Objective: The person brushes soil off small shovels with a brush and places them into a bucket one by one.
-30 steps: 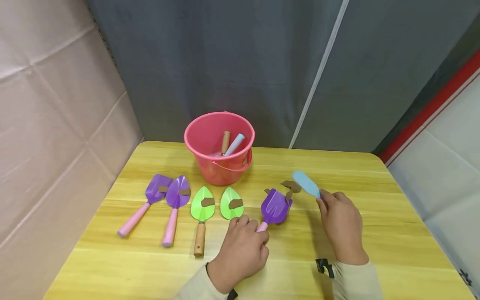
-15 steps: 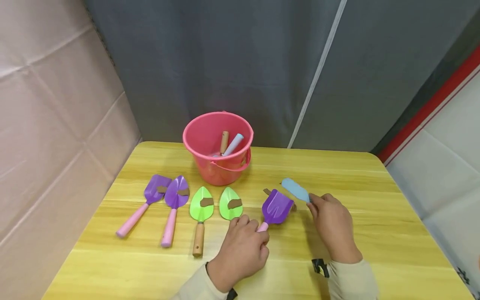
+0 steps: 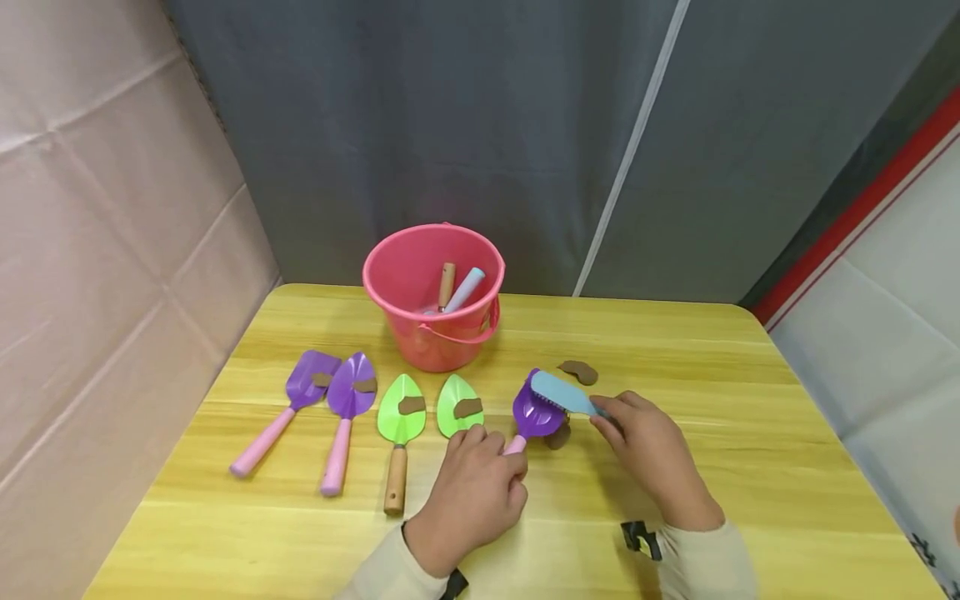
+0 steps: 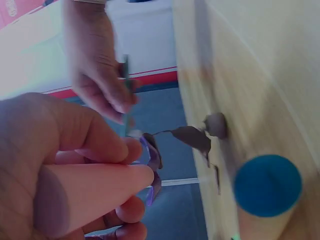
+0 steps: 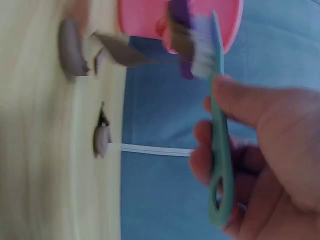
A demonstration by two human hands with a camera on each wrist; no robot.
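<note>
In the head view my left hand point(image 3: 476, 487) holds the pink handle of a small toy shovel with a purple blade point(image 3: 534, 421), raised above the table. My right hand point(image 3: 652, 454) grips a light blue brush point(image 3: 558, 392); its white bristles point(image 5: 202, 47), seen in the right wrist view, face the shovel blade. The brush head overlaps the blade in the head view. A brown flat piece point(image 3: 558, 435) shows by the blade's right edge, and another brown piece point(image 3: 580, 372) lies behind it on the table. The left wrist view shows fingers wrapped around the pink handle point(image 4: 100, 192).
Farther back stands a pink bucket point(image 3: 435, 342) with two handles sticking up inside. To the left lie two green trowels point(image 3: 400, 429) point(image 3: 453, 392), a purple shovel point(image 3: 302, 383) and a purple trowel point(image 3: 345, 400), each with a brown piece on its blade.
My right hand has moved the brush left and over the purple blade. The shovel has shifted slightly left and tilted. Brown pieces around the blade have changed place or become uncovered.
</note>
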